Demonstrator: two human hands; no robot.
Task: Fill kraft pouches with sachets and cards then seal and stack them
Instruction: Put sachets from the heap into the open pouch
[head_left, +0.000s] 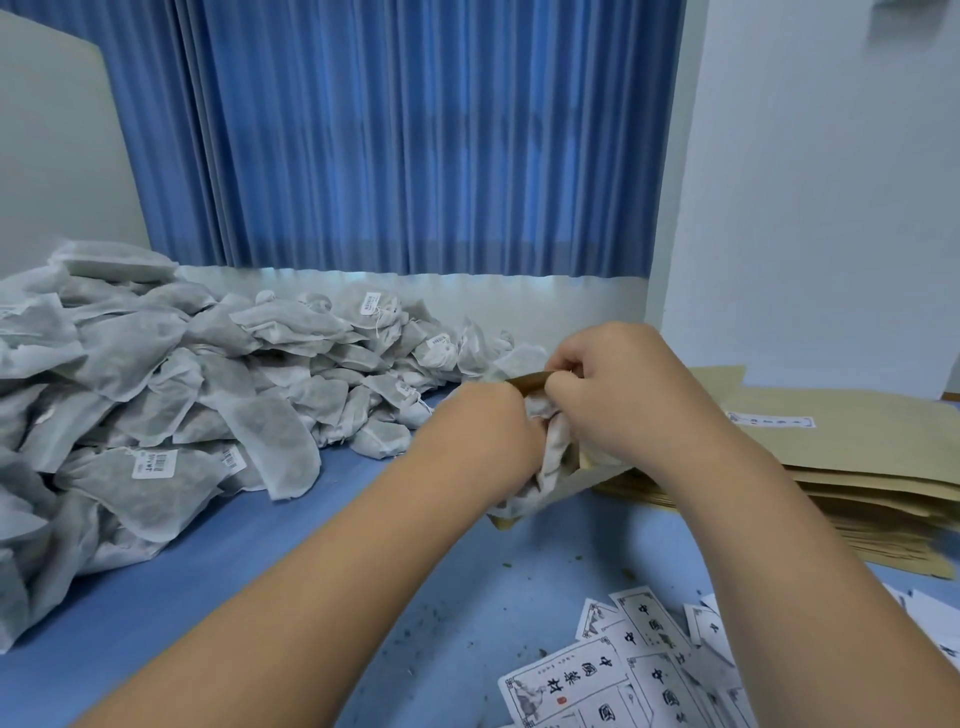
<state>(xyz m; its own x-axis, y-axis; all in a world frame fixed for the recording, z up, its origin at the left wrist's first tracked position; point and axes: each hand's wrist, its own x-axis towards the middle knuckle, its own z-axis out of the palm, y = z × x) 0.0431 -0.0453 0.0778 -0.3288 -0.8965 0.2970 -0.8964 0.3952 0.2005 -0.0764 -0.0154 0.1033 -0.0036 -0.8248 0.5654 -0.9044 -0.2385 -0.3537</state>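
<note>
At mid table both hands work on one kraft pouch (582, 480) held above the blue surface. My left hand (485, 431) grips a bunch of white sachets (553, 452) that sit partly inside the pouch's open mouth. My right hand (618, 387) pinches the pouch's upper edge, holding the mouth apart. Much of the pouch is hidden behind the hands. Printed white cards (654, 670) lie scattered at the front right.
A big heap of grey-white sachets (171, 395) fills the table's left side. A stack of flat kraft pouches (852, 467) lies at the right. Blue curtain (415, 135) and white wall stand behind. Bare blue tabletop (291, 566) shows between the forearms and the heap.
</note>
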